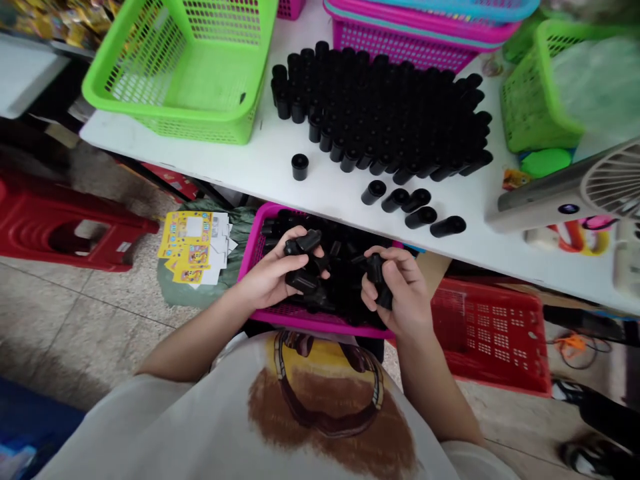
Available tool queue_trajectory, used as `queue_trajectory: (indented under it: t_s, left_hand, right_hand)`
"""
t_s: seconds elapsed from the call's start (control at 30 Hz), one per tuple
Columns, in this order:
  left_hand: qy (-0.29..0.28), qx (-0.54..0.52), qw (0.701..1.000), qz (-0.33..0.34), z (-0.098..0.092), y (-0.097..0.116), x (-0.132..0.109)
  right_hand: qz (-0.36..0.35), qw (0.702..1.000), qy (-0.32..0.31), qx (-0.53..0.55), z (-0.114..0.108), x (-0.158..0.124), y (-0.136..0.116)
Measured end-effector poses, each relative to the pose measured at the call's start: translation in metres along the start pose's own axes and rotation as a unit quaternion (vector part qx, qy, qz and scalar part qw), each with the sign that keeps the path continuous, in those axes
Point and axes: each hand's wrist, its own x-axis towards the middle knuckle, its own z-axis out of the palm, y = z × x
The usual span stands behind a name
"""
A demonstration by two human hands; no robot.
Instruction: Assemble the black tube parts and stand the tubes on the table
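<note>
Above a pink basket point(320, 325) on my lap, my left hand point(280, 269) is closed around several small black plastic parts point(304, 280). My right hand point(404, 287) grips a black plastic piece point(376, 270) between thumb and fingers; its lower part is hidden by the hand. More black parts fill the basket beneath both hands. On the white table ahead stands a dense group of black cylindrical caps point(380, 113). A single cap point(300, 167) stands apart on the left, and several others point(421, 217) stand or lean near the table's front edge.
A green basket point(210, 120) sits on the table at left, with stacked pink baskets point(400, 40) behind the caps. At right are another green basket point(530, 100) and a fan point(550, 193). A red crate point(495, 340) and a red stool point(70, 220) flank me below.
</note>
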Motion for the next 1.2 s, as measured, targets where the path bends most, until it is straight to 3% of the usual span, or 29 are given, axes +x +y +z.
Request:
queue_trajectory:
  t_s: [0.13, 0.3, 0.57, 0.7, 0.87, 1.2]
  left_hand:
    - [0.036, -0.067, 0.997, -0.004, 0.004, 0.0, -0.002]
    - [0.078, -0.064, 0.994, -0.034, 0.001, 0.001, 0.0]
    - [0.092, -0.131, 0.985, -0.06, 0.003, 0.0, 0.003]
    - [0.103, -0.135, 0.985, -0.043, 0.004, -0.002, 0.005]
    - [0.105, -0.125, 0.986, -0.031, 0.005, -0.002, 0.006]
    - [0.102, -0.109, 0.989, 0.013, 0.017, -0.013, 0.007]
  right_hand:
    - [0.01, 0.999, -0.016, 0.034, 0.013, 0.001, 0.01]
    - [0.029, 0.999, -0.031, 0.028, 0.018, -0.002, 0.016]
    - [0.008, 0.999, -0.039, 0.003, 0.016, -0.009, 0.021]
    - [-0.052, 0.992, -0.057, -0.098, 0.018, -0.018, 0.012]
    - [-0.154, 0.949, -0.056, -0.271, 0.025, -0.026, -0.001]
    - [-0.131, 0.89, 0.011, -0.437, 0.039, -0.022, 0.005]
